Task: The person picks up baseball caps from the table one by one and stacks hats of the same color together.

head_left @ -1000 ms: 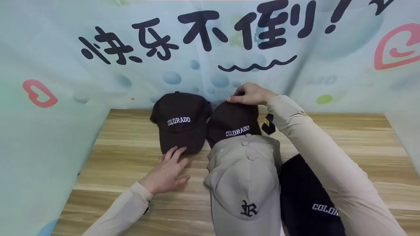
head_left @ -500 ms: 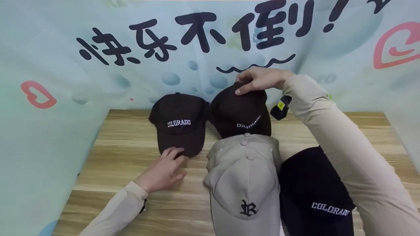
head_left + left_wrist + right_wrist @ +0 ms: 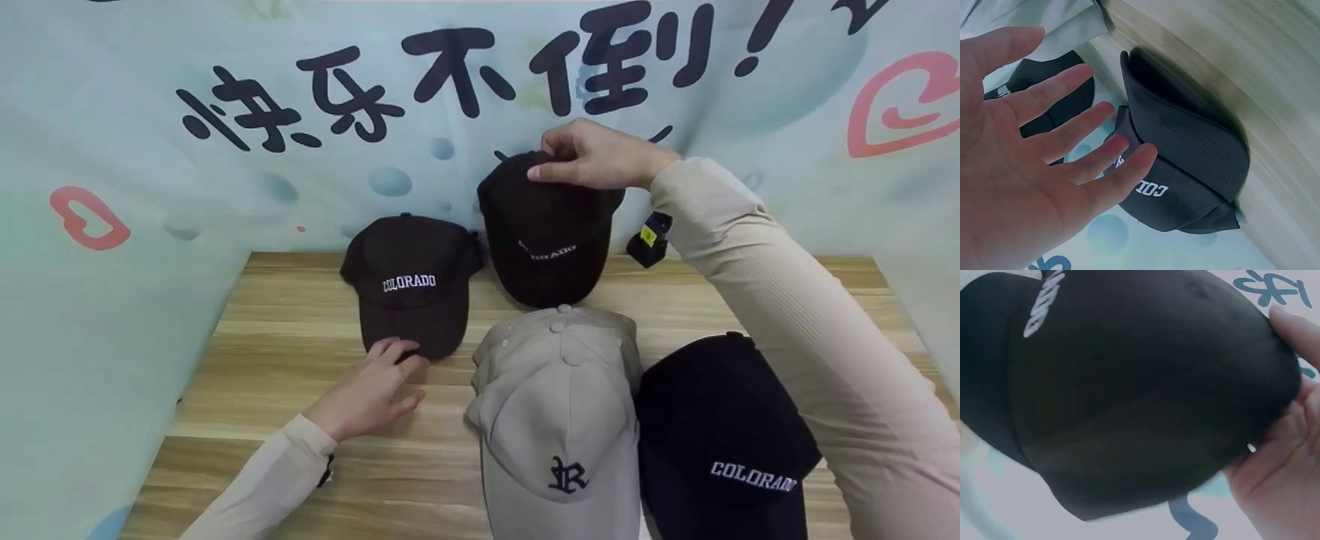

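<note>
My right hand [image 3: 600, 155] pinches the top of a dark baseball cap [image 3: 551, 225] with white lettering. That cap hangs bill-down behind the grey caps; in the right wrist view its crown [image 3: 1151, 394] fills most of the frame, with the thumb on it. A second dark baseball cap [image 3: 409, 259], marked COLORADO, sits at the back left of the table. My left hand [image 3: 371, 394] is by its bill, fingers spread and loosely extended; in the left wrist view the hand [image 3: 1055, 152] holds nothing. Whether its fingertips touch the bill cannot be told.
Several nested grey caps [image 3: 562, 412] stand front centre, the front one bearing a black letter emblem. To their right lies a black COLORADO cap [image 3: 720, 420], partly behind the right sleeve. The wooden table [image 3: 247, 360] backs onto a printed cloth [image 3: 300, 180].
My right hand has raised the dark cap up from behind the grey caps, and its bill now shows. The left hand has shifted slightly left and stays near the other cap's bill.
</note>
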The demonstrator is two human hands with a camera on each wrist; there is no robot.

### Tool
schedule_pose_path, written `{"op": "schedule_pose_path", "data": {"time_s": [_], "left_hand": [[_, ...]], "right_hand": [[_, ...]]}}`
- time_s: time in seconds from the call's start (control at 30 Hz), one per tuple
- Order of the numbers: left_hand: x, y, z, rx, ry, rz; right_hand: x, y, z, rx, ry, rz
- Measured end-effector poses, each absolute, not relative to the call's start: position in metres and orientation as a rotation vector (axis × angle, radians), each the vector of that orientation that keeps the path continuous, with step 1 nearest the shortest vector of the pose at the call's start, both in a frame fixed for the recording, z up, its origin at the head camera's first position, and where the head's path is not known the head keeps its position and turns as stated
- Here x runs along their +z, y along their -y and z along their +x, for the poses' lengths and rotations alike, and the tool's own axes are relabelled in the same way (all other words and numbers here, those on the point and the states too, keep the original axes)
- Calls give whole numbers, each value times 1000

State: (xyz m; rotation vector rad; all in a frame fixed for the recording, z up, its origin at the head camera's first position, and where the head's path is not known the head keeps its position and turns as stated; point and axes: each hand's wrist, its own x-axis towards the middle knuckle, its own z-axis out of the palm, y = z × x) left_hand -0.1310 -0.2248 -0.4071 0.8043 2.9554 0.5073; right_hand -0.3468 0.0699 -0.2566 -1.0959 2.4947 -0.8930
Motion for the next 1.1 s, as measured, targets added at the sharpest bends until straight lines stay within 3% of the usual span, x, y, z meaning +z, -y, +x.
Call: {"op": "schedule_pose_path", "data": {"time_s": [0.53, 1.1], "left_hand": [[-401, 222, -140, 510, -2942, 806], [-383, 296, -119, 585, -2988, 514]], "right_hand": [[-244, -58, -334, -811, -2552, -1252], [-247, 7, -286, -853, -2407, -1528]]}}
